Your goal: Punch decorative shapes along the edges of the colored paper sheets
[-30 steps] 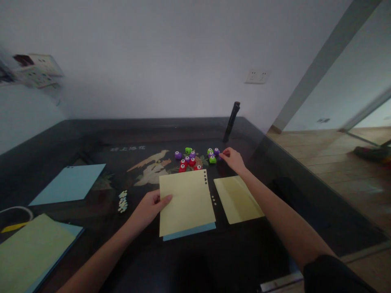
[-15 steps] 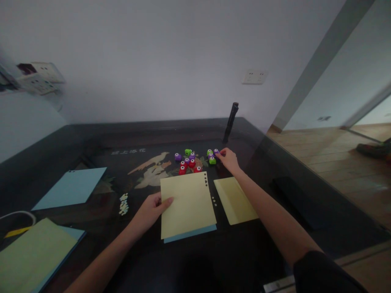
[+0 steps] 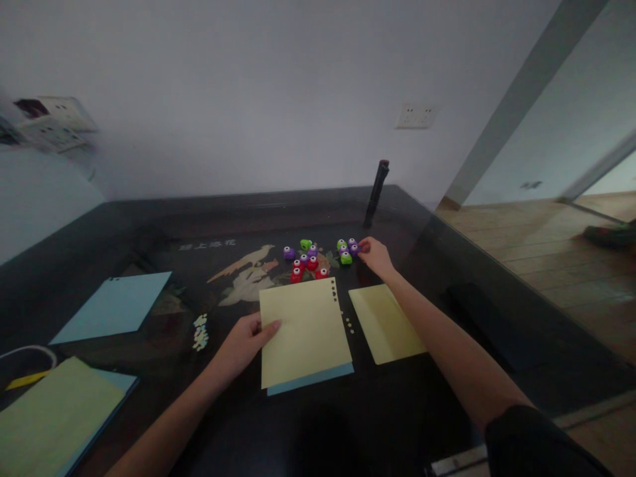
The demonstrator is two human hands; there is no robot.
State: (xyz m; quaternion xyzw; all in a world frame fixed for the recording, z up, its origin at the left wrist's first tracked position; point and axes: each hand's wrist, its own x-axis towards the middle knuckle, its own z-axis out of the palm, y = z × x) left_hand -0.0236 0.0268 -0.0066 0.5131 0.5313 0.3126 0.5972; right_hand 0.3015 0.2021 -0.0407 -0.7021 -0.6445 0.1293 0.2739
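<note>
My left hand (image 3: 248, 341) holds a yellow sheet of paper (image 3: 303, 331) by its left edge, thumb on top. A blue sheet (image 3: 313, 379) lies under it and shows along the bottom. Small shaped holes (image 3: 334, 290) run down the yellow sheet's upper right edge, and tiny paper cutouts (image 3: 350, 324) lie beside it. My right hand (image 3: 373, 256) is pinched at a small purple paper punch (image 3: 354, 250), at the right side of a group with green punches (image 3: 346, 258). Red punches (image 3: 297, 273), more purple ones (image 3: 289, 253) and a green one lie left of that group.
A folded yellow sheet (image 3: 385, 324) lies to the right, under my right forearm. At left are a blue sheet (image 3: 116, 305), a pile of paper cutouts (image 3: 200, 333) and stacked yellow and blue paper (image 3: 59, 414). A black stick-like object (image 3: 377, 189) stands upright at the back right.
My right hand has shifted slightly right, and a purple punch now shows at its fingertips within the right group. My left hand still holds the sheet in the same place. The view has shifted a little.
</note>
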